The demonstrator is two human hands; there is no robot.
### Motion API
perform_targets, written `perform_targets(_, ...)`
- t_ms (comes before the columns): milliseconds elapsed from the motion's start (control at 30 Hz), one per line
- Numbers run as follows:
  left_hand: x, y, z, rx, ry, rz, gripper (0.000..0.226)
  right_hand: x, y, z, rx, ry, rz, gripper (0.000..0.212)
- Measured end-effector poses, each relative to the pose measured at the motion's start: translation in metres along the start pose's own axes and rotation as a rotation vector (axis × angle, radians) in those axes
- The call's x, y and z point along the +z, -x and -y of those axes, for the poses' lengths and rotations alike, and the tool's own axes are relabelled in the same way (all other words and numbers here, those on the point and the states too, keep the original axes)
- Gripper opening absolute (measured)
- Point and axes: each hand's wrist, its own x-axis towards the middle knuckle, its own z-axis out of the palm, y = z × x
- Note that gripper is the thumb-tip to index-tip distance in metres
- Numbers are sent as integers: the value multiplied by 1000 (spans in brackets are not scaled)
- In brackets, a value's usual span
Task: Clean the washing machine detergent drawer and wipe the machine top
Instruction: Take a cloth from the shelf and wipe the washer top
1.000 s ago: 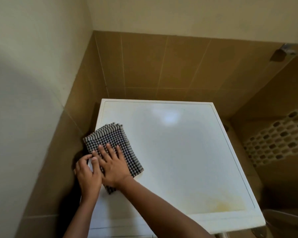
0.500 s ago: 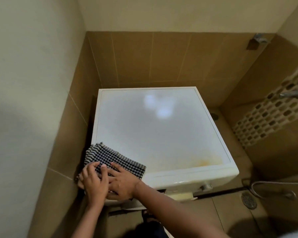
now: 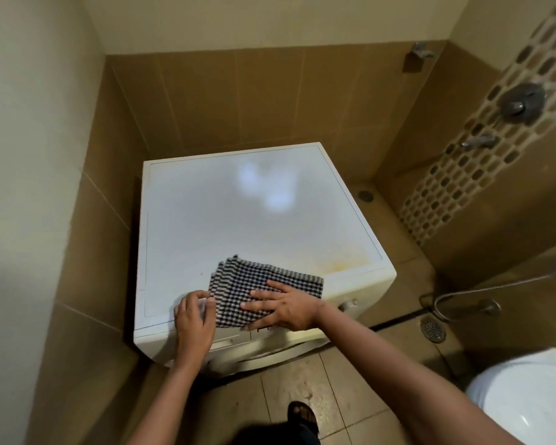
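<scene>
The white washing machine top (image 3: 238, 220) fills the middle of the view, with a yellowish stain (image 3: 344, 263) near its front right corner. A black-and-white checked cloth (image 3: 238, 284) lies folded on the top by the front edge. My right hand (image 3: 283, 308) presses flat on the cloth, fingers straight and pointing left. My left hand (image 3: 195, 316) sits at the cloth's left edge, its curled fingertips pinching that edge. Below the hands shows the machine's front panel with the detergent drawer front (image 3: 228, 342), mostly hidden by my left wrist.
Tan tiled walls close in on the left and back of the machine. A toilet (image 3: 527, 406) stands at the bottom right, with a floor drain (image 3: 433, 329) and a shower hose (image 3: 495, 287) beside it. Taps (image 3: 523, 102) stick out of the right wall. My sandalled foot (image 3: 302, 415) is on the floor.
Both hands slid the cloth from the top's left edge down to the front left corner, then right along the front edge. The view has pulled back.
</scene>
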Motion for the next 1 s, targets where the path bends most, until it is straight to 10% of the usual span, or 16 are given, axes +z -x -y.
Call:
perform_targets(767,35,23,-43,14,-26,42,14,-18,225,-63,1340,-760,-247,52)
perform_targets(1000,41,39,-93,-96,122,323,16,-68,243,-37,1601,-1231,-848,55)
